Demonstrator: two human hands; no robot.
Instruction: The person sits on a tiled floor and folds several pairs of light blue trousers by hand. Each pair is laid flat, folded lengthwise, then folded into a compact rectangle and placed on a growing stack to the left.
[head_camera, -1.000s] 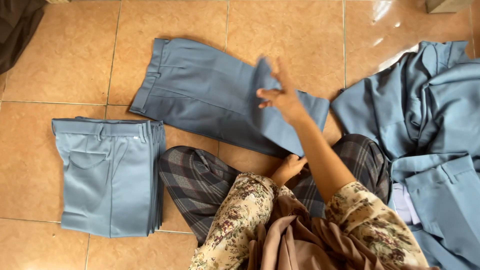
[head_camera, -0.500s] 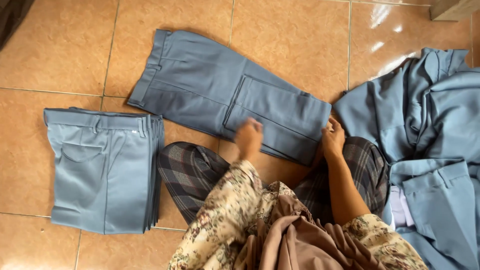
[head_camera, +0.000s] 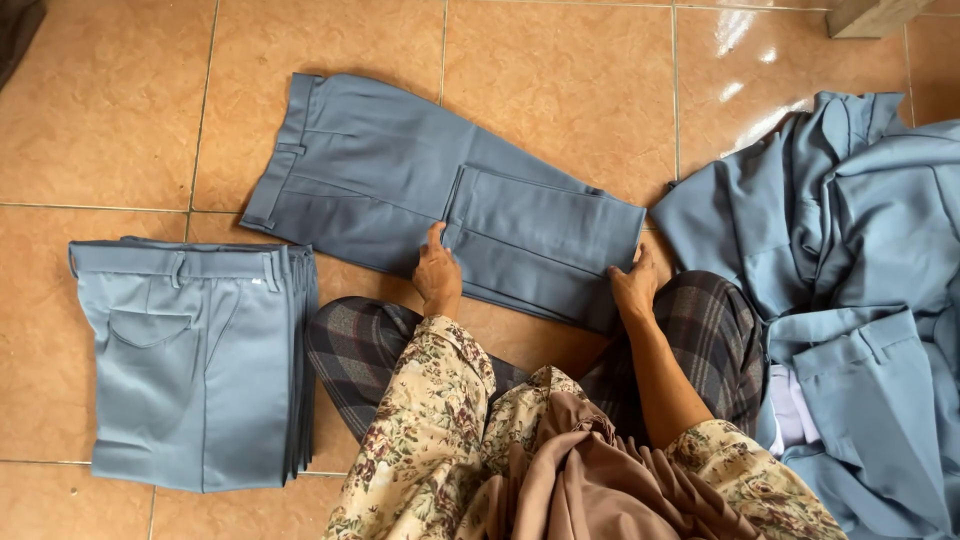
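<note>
since the earlier frame my left hand (head_camera: 438, 272) and right hand (head_camera: 634, 287) slid apart, flat on the half-folded trousers (head_camera: 440, 195); folded stack (head_camera: 195, 360) done, unfolded pile (head_camera: 860, 260) left.

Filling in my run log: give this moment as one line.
left hand: on trousers at fold edge | right hand: on folded end | folded stack: left of trousers | loose pile: right of trousers | floor: tile

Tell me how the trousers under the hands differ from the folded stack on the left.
The trousers lie as a single pair, long and slanted, legs folded back once; the stack holds several pairs, folded compact and squared. The left hand and right hand touch the trousers; nothing touches the stack. Both are grey-blue, on the tiled floor.
</note>
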